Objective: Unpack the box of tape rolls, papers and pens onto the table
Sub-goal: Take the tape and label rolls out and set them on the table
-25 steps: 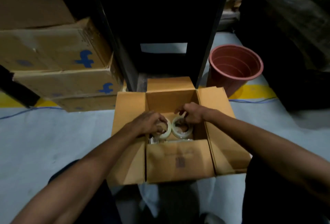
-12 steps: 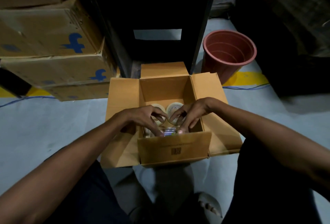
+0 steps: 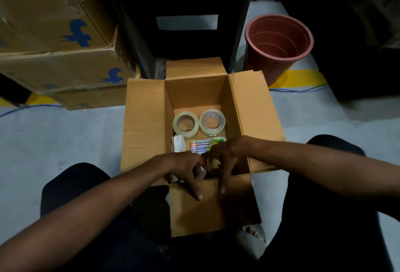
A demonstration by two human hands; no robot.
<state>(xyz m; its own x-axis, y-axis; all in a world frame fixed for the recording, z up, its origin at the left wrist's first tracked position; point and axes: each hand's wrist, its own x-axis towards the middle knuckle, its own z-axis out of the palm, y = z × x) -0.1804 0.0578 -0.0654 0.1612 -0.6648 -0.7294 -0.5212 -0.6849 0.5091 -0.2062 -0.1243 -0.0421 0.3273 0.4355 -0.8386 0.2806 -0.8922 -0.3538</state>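
Observation:
An open cardboard box (image 3: 145, 120) stands on the floor between my knees. Two clear tape rolls, one on the left (image 3: 185, 124) and one on the right (image 3: 212, 122), lie flat at its far end. A stack of white papers (image 3: 178, 144) stands along the left wall, and a pack of coloured pens (image 3: 204, 144) lies beside it. My left hand (image 3: 184, 169) and my right hand (image 3: 221, 159) meet at the box's near end, fingers draped over the near flap (image 3: 212, 209). A pale object (image 3: 202, 172) shows between them, mostly hidden; I cannot tell whether either hand grips it.
Stacked cardboard boxes (image 3: 56, 40) with blue marks stand at the far left. A dark shelf frame (image 3: 186, 11) rises right behind the box. A terracotta plastic pot (image 3: 279, 42) sits at the far right. A blue cable (image 3: 298, 90) and yellow floor marking (image 3: 298, 76) run behind.
Both hands have left the two tape rolls and drawn back toward me, over the pens to the box's near end. The rolls, pens and papers now show uncovered.

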